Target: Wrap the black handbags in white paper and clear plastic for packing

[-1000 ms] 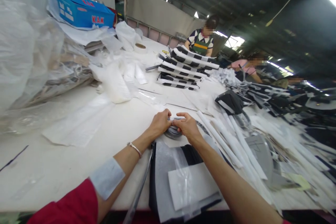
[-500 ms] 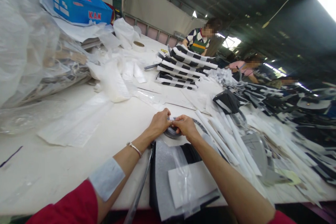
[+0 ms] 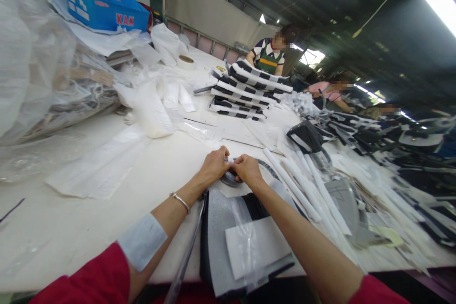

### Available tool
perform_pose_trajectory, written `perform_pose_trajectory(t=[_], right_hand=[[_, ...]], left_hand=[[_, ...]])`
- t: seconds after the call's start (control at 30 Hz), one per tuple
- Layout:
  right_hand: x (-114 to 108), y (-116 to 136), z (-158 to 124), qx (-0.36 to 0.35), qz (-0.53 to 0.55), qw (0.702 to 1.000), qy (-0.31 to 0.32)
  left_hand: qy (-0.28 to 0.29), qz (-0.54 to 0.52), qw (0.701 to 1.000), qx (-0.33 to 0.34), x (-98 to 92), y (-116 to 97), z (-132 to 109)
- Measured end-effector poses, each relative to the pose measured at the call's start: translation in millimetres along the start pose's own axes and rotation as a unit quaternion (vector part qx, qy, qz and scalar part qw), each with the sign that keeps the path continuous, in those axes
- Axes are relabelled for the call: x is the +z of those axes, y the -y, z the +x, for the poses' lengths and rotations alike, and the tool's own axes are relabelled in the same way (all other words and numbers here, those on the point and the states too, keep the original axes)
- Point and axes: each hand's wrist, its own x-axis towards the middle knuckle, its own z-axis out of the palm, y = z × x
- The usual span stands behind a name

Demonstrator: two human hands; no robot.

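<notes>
Near the middle of the table my left hand (image 3: 214, 165) and my right hand (image 3: 248, 169) meet, both with fingers pinched. Between their fingertips shows a small white piece (image 3: 231, 160), too small to name. Just under the fingers lies a dark grey coil (image 3: 230, 179), partly hidden by my hands. Closer to me is a black and grey fabric panel (image 3: 218, 232), bearing a folded white sheet (image 3: 258, 247) under clear plastic. A long thin dark strip (image 3: 187, 259) runs along its left side.
White rolled strips (image 3: 301, 190) and a grey curved piece (image 3: 344, 204) lie to the right. Striped black and white bundles (image 3: 245, 90) are stacked farther back. Plastic bags (image 3: 53, 71) and a blue box (image 3: 103, 4) fill the left. Co-workers (image 3: 269, 54) are beyond the table.
The view has shifted slightly, moving the scene a little left. Both hands stay together over the coil, fingers still pinched, with only a small shift of the fingertips.
</notes>
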Motion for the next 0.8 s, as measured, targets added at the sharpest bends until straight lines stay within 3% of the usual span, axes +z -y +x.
perform_pose_trajectory(t=[0.2,0.4,0.53,0.8], right_hand=[[-3.4,3.3,-1.0,-0.048,-0.118,0.991,-0.033],[-6.9,2.4,-7.6,-0.191,-0.34,0.919,-0.057],[-4.5,-4.0,-10.4,-0.27,-0.371,0.886,-0.058],[-6.1,-8.4,-6.2,-0.269,-0.367,0.889,-0.051]], left_hand=[[-0.001,-0.005,1.0,0.011,1.6,3.5,2.5],[-0.002,-0.021,1.0,0.019,0.5,6.9,3.6],[0.0,-0.035,0.999,0.022,-1.1,7.0,3.1],[0.009,-0.055,0.998,0.012,-1.2,9.4,5.7]])
